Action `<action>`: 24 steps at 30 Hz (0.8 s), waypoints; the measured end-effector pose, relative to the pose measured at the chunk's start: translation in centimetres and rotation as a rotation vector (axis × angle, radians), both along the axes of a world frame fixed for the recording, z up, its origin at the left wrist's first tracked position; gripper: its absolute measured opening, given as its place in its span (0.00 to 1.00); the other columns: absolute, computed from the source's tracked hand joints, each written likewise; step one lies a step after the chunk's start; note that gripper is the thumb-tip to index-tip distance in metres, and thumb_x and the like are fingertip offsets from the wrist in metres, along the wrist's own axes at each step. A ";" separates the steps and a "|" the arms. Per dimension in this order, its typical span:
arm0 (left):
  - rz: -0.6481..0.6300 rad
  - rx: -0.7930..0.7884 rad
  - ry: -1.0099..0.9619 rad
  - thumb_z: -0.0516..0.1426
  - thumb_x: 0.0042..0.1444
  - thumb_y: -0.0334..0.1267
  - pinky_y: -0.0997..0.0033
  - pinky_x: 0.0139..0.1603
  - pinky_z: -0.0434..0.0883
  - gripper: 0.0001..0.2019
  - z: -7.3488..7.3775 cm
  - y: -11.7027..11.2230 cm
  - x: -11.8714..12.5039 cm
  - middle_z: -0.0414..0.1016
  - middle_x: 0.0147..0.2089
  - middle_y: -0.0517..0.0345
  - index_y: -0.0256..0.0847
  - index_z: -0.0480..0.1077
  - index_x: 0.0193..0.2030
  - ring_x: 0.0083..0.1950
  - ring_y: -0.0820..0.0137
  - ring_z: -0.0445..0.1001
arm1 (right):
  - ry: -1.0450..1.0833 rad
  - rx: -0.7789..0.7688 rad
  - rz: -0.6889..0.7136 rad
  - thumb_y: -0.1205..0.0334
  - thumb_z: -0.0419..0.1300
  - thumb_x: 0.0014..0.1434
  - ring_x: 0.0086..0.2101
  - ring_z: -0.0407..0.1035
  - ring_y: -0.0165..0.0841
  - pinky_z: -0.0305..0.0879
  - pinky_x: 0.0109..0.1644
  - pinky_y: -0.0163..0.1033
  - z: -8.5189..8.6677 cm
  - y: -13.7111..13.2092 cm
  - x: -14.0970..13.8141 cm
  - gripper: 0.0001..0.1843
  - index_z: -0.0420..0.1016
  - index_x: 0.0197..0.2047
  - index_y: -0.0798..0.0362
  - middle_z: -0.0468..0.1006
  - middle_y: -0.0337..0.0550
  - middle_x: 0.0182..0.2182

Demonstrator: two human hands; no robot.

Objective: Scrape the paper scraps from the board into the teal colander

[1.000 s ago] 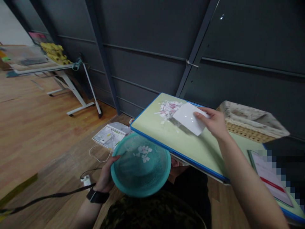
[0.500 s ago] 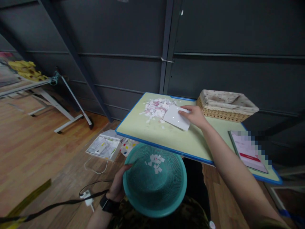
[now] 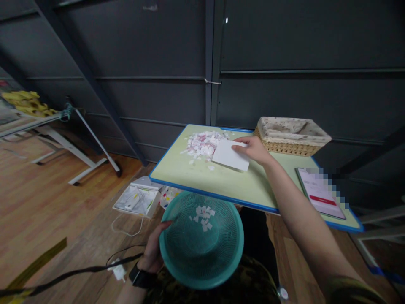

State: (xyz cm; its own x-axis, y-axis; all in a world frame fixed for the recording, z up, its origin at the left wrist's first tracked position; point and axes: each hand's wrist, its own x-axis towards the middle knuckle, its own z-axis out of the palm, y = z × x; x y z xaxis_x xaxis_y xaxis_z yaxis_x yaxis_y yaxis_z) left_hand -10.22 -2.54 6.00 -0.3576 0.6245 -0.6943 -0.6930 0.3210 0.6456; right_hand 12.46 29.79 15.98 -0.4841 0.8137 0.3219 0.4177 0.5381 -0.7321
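Note:
My right hand (image 3: 252,150) grips a white card (image 3: 232,155) by its right side. The card's left edge touches the heap of white and pinkish paper scraps (image 3: 202,144) on the yellow tabletop (image 3: 177,171) with its blue rim. Below the table's front edge, my left hand (image 3: 155,249) clasps the left rim of a green plastic colander (image 3: 202,270), thumb over the edge. A few loose paper scraps (image 3: 205,215) lie inside the colander. The fingers under its rim are hidden.
A cloth-lined wicker basket (image 3: 291,145) stands at the table's back right. Near the right end lies a tablet (image 3: 322,198). On the floor at left are an open white box (image 3: 152,207), a cable and a white plug (image 3: 118,270). A dark panelled wall rises behind.
The whole view has shifted slightly. The card now lies at a flatter-looking angle against the scrap heap, still in my right hand. My left hand keeps hold of the colander.

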 end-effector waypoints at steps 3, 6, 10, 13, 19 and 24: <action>0.000 -0.003 -0.016 0.64 0.49 0.33 0.63 0.38 0.75 0.04 0.0 0.0 0.1 0.83 0.30 0.56 0.37 0.77 0.32 0.30 0.64 0.80 | 0.010 0.000 -0.012 0.55 0.63 0.50 0.38 0.76 0.41 0.71 0.43 0.44 0.4 -0.1 0.3 0.17 0.83 0.39 0.58 0.84 0.51 0.39; 0.002 0.006 -0.011 0.65 0.48 0.34 0.63 0.40 0.76 0.05 -0.3 -0.1 0.0 0.84 0.31 0.55 0.37 0.78 0.33 0.31 0.63 0.80 | -0.021 0.017 0.019 0.56 0.63 0.51 0.39 0.76 0.41 0.71 0.45 0.44 0.3 -0.3 0.1 0.17 0.83 0.40 0.58 0.84 0.51 0.39; -0.010 0.040 -0.019 0.66 0.47 0.37 0.63 0.39 0.76 0.07 -0.6 -0.3 -0.2 0.83 0.29 0.57 0.38 0.78 0.33 0.30 0.64 0.80 | -0.044 0.059 0.054 0.56 0.63 0.52 0.40 0.76 0.41 0.69 0.48 0.45 -0.2 -0.7 -0.5 0.15 0.83 0.38 0.56 0.84 0.49 0.40; -0.017 0.045 -0.022 0.67 0.47 0.38 0.64 0.38 0.76 0.07 -0.4 -0.3 -0.2 0.83 0.28 0.58 0.39 0.77 0.31 0.29 0.64 0.79 | -0.014 0.039 0.094 0.55 0.63 0.52 0.40 0.76 0.40 0.70 0.46 0.43 -0.2 -1.0 -0.6 0.15 0.83 0.39 0.55 0.84 0.47 0.40; -0.008 0.058 -0.021 0.63 0.52 0.36 0.65 0.36 0.76 0.04 0.3 -0.2 -0.3 0.82 0.26 0.56 0.38 0.77 0.30 0.28 0.64 0.79 | -0.032 0.019 0.042 0.55 0.64 0.50 0.38 0.76 0.41 0.70 0.43 0.43 0.2 -0.9 -0.1 0.16 0.84 0.37 0.57 0.84 0.48 0.37; -0.015 0.024 -0.025 0.62 0.53 0.37 0.63 0.38 0.76 0.05 0.5 -0.2 -0.2 0.82 0.27 0.55 0.38 0.77 0.30 0.29 0.62 0.80 | -0.010 -0.032 0.145 0.53 0.64 0.49 0.37 0.76 0.39 0.69 0.41 0.41 -0.1 -1.2 -0.7 0.17 0.84 0.37 0.56 0.84 0.47 0.37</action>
State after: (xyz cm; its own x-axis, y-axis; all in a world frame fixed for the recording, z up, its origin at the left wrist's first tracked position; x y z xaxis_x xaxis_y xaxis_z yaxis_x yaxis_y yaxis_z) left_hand -10.40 -2.69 6.49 -0.3303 0.6463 -0.6879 -0.7043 0.3164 0.6355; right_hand 11.78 28.57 15.89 -0.6003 0.7448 0.2914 0.3443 0.5695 -0.7464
